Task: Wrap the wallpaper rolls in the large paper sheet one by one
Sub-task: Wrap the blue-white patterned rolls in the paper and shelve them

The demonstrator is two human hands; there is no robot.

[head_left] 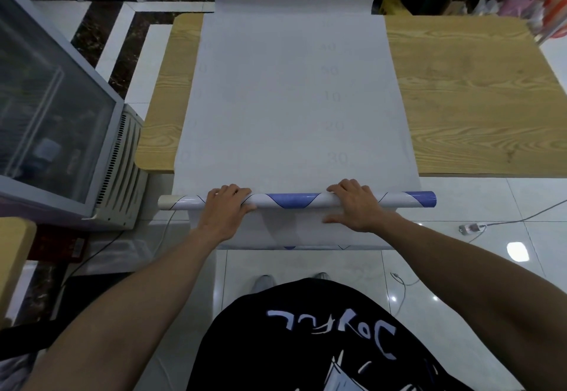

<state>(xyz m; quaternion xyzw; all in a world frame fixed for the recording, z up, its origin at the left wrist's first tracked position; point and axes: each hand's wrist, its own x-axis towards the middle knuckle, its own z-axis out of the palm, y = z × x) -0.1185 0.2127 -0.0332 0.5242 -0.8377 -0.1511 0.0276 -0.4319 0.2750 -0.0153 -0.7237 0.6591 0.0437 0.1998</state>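
Observation:
A large pale grey paper sheet lies across the wooden table and hangs over its near edge. A long white wallpaper roll with blue triangles lies crosswise on the overhanging part of the sheet, just in front of the table edge. My left hand curls over the roll left of its middle. My right hand grips it right of the middle, thumb pressed on the paper below. Both ends of the roll stick out past the sheet's sides.
A glass-fronted freezer stands at the left, close to the table corner. A cable and a plug lie on the white tiled floor at the right. Boxes and bags crowd the far wall behind the table.

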